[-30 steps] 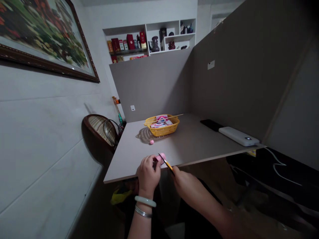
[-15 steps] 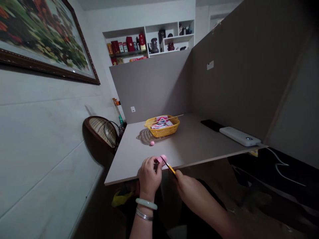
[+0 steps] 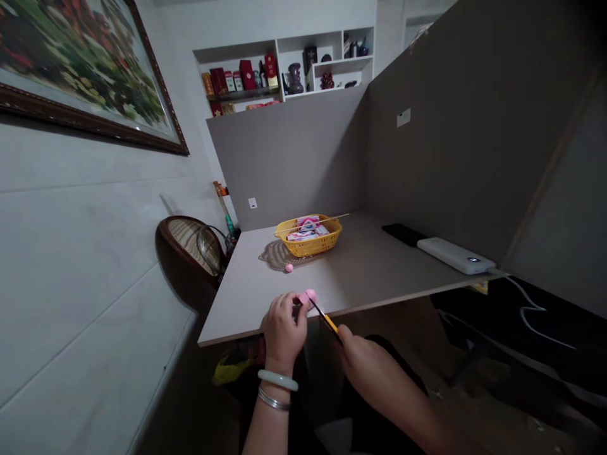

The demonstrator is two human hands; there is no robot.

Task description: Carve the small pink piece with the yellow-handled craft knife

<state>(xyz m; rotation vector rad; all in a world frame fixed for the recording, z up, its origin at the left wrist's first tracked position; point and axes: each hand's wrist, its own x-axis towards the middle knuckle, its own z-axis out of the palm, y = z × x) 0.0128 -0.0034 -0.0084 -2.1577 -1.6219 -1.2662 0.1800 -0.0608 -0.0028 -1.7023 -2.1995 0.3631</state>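
L hand [image 3: 283, 332], bangles [image 3: 272, 388] on wrist, fingers curled narrow, pinching pink lump [image 3: 307, 297] at desk [image 3: 246, 316] near edge. Small pink ball [image 3: 289, 268] just by yellow basket [image 3: 308, 243], mid-desk. R hand [image 3: 370, 373] fingers wrapped round yellow craft knife [image 3: 326, 321], tip at lump. Phone [image 3: 403, 234] and power bank [image 3: 455, 256] touching, at R edge.

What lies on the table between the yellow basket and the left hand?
In the head view, a small pink ball lies there, nearer the yellow basket than the left hand.
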